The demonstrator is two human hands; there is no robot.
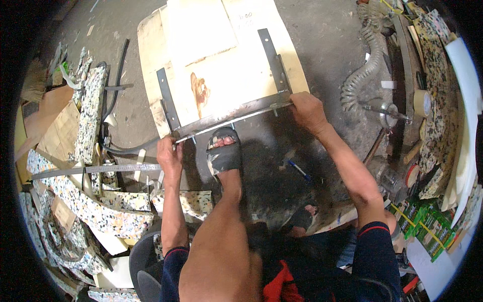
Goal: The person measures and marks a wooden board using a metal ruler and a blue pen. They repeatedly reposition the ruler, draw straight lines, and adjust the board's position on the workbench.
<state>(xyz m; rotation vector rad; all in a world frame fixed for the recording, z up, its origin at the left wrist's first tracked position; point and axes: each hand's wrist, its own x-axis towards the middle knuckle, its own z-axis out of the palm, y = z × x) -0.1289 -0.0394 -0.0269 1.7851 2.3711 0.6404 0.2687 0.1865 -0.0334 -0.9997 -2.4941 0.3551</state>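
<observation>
A dark metal bracket frame (216, 120) lies along the near edge of a pale plywood board (181, 48). Its long crossbar joins two flat arms with holes, which stretch away over the board. Several thin bolts point toward me from the crossbar. My left hand (169, 155) is closed around the crossbar's left end. At the right end, my right hand (309, 113) grips the same bar with its fingers wrapped over it. My sandalled foot (223, 151) rests just in front of the bar, between both hands.
Speckled foam offcuts (90, 211) and wood scraps (63, 136) are heaped at left, with a metal ruler (123, 168) across them. A blue pen (300, 171) lies on the dark floor. To the right are a coiled air hose (359, 75), an air tool (387, 115) and a tape roll (421, 103).
</observation>
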